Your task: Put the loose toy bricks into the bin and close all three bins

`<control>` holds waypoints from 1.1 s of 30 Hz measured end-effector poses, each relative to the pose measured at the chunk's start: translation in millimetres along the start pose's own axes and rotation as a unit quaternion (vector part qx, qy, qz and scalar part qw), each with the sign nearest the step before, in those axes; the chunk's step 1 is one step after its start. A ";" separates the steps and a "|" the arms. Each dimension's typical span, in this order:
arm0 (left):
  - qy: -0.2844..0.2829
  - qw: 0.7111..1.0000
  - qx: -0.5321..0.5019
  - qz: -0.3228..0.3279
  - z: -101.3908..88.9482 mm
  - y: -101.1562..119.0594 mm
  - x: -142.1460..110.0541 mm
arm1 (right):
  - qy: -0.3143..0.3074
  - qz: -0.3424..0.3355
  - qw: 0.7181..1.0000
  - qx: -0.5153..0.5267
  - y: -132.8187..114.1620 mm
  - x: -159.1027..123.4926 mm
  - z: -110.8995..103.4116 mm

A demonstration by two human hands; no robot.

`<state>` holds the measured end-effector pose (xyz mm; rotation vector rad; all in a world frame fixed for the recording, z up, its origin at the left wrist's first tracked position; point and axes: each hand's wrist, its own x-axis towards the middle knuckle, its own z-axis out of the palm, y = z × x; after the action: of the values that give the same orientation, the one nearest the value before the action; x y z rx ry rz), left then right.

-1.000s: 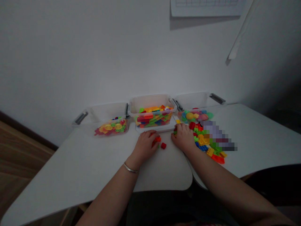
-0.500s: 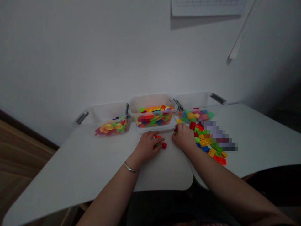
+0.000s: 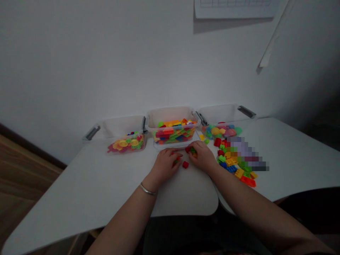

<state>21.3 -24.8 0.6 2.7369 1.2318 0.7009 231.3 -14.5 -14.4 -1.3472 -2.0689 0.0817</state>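
Right hand [image 3: 203, 156] pinches green and red bricks [image 3: 192, 150] close to the left hand [image 3: 164, 164], curled round a red piece [image 3: 175, 163]; a loose red brick [image 3: 185, 164] sits between.

Scattered toy bricks [image 3: 235, 163] block the right hand [image 3: 203, 156] rightward; a plastic bin [image 3: 172, 127] stands ahead.

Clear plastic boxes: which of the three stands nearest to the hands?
The middle box, full of bricks, sits just beyond the left hand and right hand; the left box and right box stand farther off.
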 end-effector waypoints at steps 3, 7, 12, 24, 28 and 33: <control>0.011 1.000 -0.017 -0.018 -0.6 0.3 0.2 | -0.014 -0.048 0.996 0.078 -3.0 4.7 6.1; 0.039 0.997 -0.032 -0.051 1.3 -1.4 0.5 | -0.010 -0.105 0.983 0.151 -9.5 8.1 16.3; 0.050 0.995 -0.043 -0.072 3.7 -3.9 1.2 | 0.067 -0.167 0.969 0.171 -5.6 7.7 15.2; -0.040 0.997 -0.006 0.059 -8.8 10.1 1.6 | 0.058 0.096 0.980 -0.163 38.7 4.0 -5.1; -0.057 0.997 0.015 0.054 -11.3 14.1 1.1 | 0.022 0.119 0.976 -0.179 37.4 5.6 3.4; -0.018 0.999 0.015 0.041 -12.5 12.0 2.8 | -0.013 0.161 0.973 -0.165 29.5 0.4 5.7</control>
<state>25.9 -32.5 15.7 2.8251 1.1381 0.6431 251.5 1.2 -30.1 -1.8862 -1.9249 -0.1133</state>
